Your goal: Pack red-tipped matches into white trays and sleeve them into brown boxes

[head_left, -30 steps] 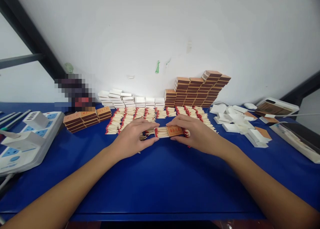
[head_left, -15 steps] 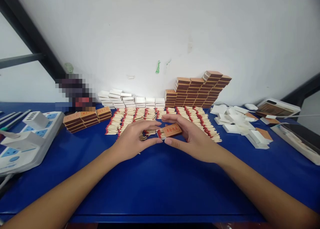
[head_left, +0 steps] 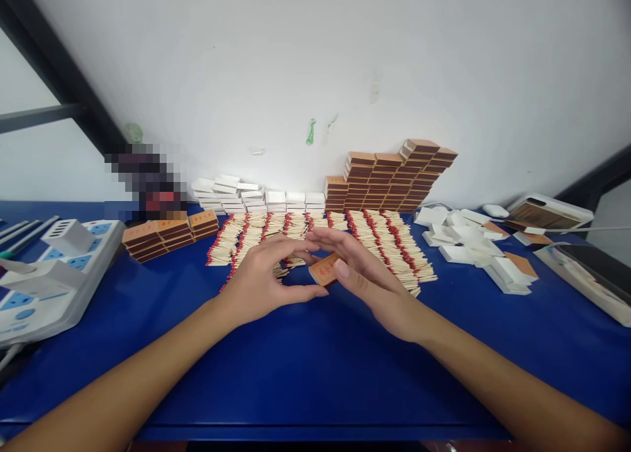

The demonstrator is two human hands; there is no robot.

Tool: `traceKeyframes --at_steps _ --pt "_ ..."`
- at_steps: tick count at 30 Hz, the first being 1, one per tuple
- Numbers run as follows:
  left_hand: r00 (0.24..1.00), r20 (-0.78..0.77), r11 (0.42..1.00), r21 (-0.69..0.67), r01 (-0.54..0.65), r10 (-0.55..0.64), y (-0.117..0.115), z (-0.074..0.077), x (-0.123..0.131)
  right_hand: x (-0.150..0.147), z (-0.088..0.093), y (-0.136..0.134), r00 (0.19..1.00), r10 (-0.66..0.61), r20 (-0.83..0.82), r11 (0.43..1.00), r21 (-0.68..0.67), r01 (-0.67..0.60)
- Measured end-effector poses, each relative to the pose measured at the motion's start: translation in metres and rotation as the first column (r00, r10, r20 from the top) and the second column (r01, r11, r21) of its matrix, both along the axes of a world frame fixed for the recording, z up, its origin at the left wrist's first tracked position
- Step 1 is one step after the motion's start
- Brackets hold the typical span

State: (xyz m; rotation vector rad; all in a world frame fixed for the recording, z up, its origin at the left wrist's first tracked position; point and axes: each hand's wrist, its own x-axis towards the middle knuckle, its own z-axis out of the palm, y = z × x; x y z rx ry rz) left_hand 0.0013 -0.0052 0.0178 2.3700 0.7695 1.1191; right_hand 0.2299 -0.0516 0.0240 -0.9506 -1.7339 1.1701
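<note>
My right hand point(head_left: 365, 278) holds a small orange matchbox point(head_left: 324, 269) between thumb and fingers, just above the blue table point(head_left: 315, 366). My left hand point(head_left: 263, 274) curls beside it, thumb and fingers arched over a little bunch of loose matches point(head_left: 284, 267); whether it grips them I cannot make out. The fingertips of both hands nearly meet over the matchbox. Behind the hands lie rows of red-tipped matches point(head_left: 389, 242) spread across the table.
Brown filled matchboxes are stacked at the wall point(head_left: 389, 176), and a smaller stack point(head_left: 167, 232) lies at the left. White inner trays are stacked at the back point(head_left: 256, 196) and scattered at the right point(head_left: 473, 242). A white power strip point(head_left: 54, 268) sits far left; devices point(head_left: 586, 261) far right.
The right hand has turned and drawn the matchbox toward the left hand; the box, half open with matches showing a second ago, now shows only its orange sleeve.
</note>
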Motion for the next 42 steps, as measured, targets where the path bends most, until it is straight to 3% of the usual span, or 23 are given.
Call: traceKeyframes --at_steps 5,8,11,13,16,20,24,31,37,42 --pt "0.999 0.0 0.994 0.099 -0.035 0.035 -0.001 -0.003 0.005 0.0 -0.001 0.001 1.0 0.017 -0.004 1.0 0.023 -0.017" --pt "0.991 -0.085 0.972 0.22 -0.078 0.099 0.008 0.012 -0.007 0.0 -0.003 0.003 0.999 -0.031 0.039 0.994 0.102 0.027" --pt "0.933 -0.225 0.928 0.311 -0.204 0.28 0.027 0.041 -0.043 0.005 -0.006 0.009 0.976 -0.155 0.153 0.968 0.222 0.119" --pt "0.883 -0.206 0.88 0.331 -0.342 0.421 0.04 0.061 -0.074 0.011 -0.008 0.015 0.946 -0.226 0.233 0.946 0.283 0.156" --pt "0.748 -0.263 0.786 0.322 -0.527 0.609 0.055 0.077 -0.117 0.017 -0.01 0.02 0.911 -0.283 0.301 0.919 0.358 0.167" --pt "0.691 -0.293 0.751 0.26 -0.607 0.66 0.063 0.07 -0.145 0.018 -0.011 0.021 0.892 -0.298 0.341 0.898 0.417 0.141" --pt "0.706 -0.332 0.775 0.161 -0.611 0.625 0.072 0.054 -0.157 0.016 -0.009 0.02 0.886 -0.299 0.354 0.888 0.443 0.122" --pt "0.715 -0.385 0.809 0.189 -0.557 0.583 0.09 0.037 -0.181 0.018 -0.008 0.021 0.869 -0.315 0.381 0.874 0.473 0.11" --pt "0.638 -0.459 0.754 0.118 -0.646 0.618 0.08 0.042 -0.167 0.017 -0.006 0.02 0.859 -0.319 0.399 0.871 0.481 0.1" --pt "0.594 -0.597 0.768 0.057 -0.638 0.539 0.073 0.053 -0.158 0.017 -0.006 0.02 0.849 -0.332 0.412 0.86 0.501 0.093"
